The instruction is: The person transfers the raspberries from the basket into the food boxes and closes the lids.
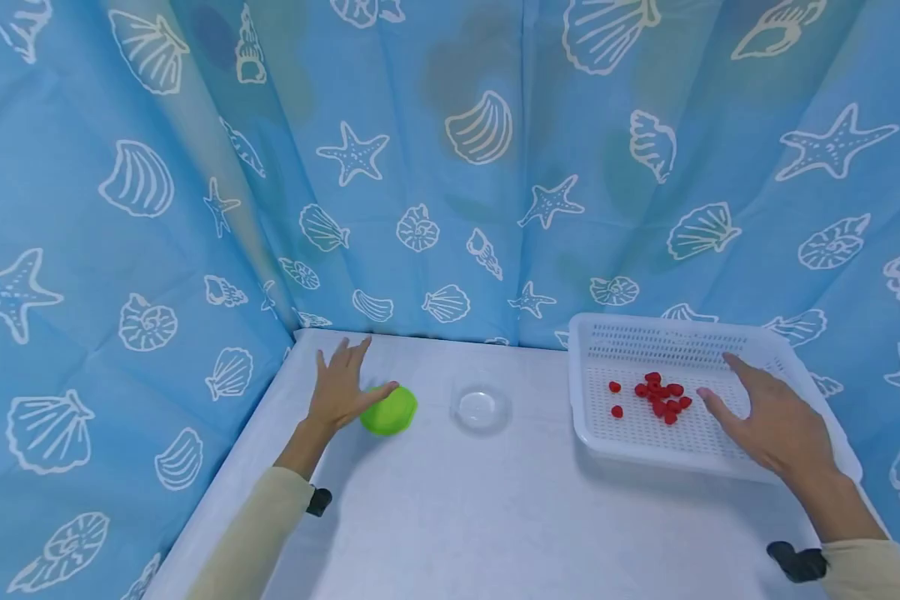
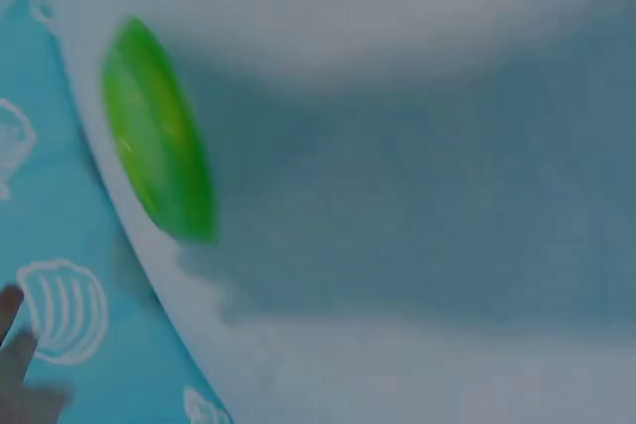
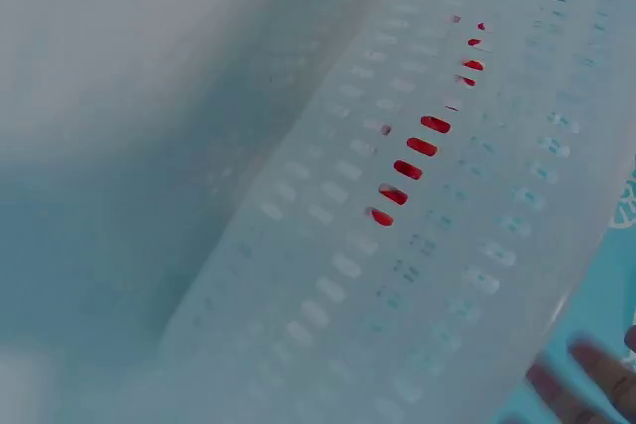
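Observation:
My left hand (image 1: 337,392) is over the left part of the table with fingers spread, its thumb overlapping the far edge of a bright green bowl (image 1: 392,418). In the left wrist view the green bowl (image 2: 159,136) appears side-on, with blurred fingers (image 2: 22,379) low in the corner. My right hand (image 1: 783,425), thumb and fingers apart, is above the right side of a white perforated plastic basket (image 1: 581,392). Several small red raspberry-like pieces (image 1: 658,406) lie on its floor. Through the basket's slots, red pieces (image 3: 407,169) show in the right wrist view.
A small clear round dish (image 1: 482,408) stands between the green bowl and the basket. White cloth covers the table (image 1: 495,517). A blue curtain (image 1: 420,167) with white seashell prints hangs along the back and sides.

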### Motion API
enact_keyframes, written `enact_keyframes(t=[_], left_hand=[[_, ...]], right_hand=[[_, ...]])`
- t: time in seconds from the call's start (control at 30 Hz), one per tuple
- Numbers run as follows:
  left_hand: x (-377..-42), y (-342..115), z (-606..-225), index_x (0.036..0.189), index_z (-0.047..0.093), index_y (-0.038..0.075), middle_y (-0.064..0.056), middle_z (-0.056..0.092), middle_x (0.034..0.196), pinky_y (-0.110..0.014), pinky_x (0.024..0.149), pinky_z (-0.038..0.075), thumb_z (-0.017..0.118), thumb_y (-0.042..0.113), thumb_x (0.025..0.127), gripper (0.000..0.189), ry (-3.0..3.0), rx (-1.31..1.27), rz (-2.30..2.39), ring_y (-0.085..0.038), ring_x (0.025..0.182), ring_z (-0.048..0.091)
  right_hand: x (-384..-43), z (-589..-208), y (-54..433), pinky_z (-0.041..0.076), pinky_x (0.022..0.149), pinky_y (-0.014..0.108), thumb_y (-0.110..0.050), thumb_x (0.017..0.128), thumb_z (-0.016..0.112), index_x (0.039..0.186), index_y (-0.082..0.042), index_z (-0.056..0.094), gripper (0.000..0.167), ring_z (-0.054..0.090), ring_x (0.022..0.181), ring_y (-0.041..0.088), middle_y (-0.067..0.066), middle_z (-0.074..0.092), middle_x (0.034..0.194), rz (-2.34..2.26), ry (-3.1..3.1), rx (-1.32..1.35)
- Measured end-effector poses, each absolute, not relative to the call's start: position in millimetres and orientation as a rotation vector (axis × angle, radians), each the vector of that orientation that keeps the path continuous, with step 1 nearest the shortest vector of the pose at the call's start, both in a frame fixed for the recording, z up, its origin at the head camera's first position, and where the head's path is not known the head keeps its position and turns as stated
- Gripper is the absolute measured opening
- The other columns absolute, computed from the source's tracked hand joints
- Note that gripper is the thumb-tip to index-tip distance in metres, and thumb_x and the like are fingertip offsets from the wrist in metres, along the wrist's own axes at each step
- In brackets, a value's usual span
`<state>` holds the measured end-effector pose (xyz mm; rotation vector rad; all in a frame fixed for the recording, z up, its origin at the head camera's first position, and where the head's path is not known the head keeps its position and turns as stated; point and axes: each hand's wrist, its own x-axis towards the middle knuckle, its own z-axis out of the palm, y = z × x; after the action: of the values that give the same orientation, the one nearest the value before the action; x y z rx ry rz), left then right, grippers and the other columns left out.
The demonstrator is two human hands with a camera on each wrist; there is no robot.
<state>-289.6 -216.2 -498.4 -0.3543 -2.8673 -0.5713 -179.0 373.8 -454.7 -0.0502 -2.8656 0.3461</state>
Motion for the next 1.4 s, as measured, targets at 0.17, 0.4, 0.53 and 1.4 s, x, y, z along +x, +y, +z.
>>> enact_keyframes(t=[0.17,0.4,0.53,1.4], left_hand=[[-291,-178,-503,0.147,0.036,0.015,-0.008,0.051,0.137,-0.043,0.106,0.04,0.084,0.037,0.076,0.089,-2.741,-0.296,-1.531,-0.026,0.132,0.045],[-286,-133,-534,0.148,0.035,0.014,-0.007,0.046,0.142,-0.038,0.105,0.041,0.088,0.016,0.073,0.092,-2.681,-0.258,-1.97,-0.025,0.135,0.043],[-284,-117,-549,0.149,0.033,0.012,-0.008,0.041,0.149,-0.039,0.107,0.038,0.086,0.012,0.074,0.092,-2.671,-0.312,-2.014,-0.026,0.139,0.037],[-286,-91,-581,0.142,0.039,0.022,0.006,0.046,0.144,-0.037,0.112,0.031,0.09,0.019,0.069,0.088,-2.565,-0.347,-2.041,-0.016,0.142,0.031]], right_hand=[[-188,-443,367,0.051,0.075,0.064,-0.038,0.097,0.055,0.131,0.002,0.053,0.052,0.056,0.101,0.05,0.032,0.059,0.117,0.673,-2.712,-0.137],[-226,-432,357,0.05,0.084,0.062,-0.031,0.099,0.054,0.128,0.002,0.056,0.044,0.053,0.107,0.049,0.031,0.056,0.121,0.818,-2.764,-0.162],[-250,-430,358,0.051,0.085,0.059,-0.027,0.097,0.058,0.125,0.003,0.057,0.041,0.054,0.106,0.049,0.031,0.056,0.121,0.843,-2.873,-0.127],[-329,-492,364,0.054,0.084,0.052,-0.007,0.081,0.077,0.108,0.001,0.071,0.03,0.063,0.082,0.028,0.015,0.068,0.098,0.797,-3.312,0.099]])
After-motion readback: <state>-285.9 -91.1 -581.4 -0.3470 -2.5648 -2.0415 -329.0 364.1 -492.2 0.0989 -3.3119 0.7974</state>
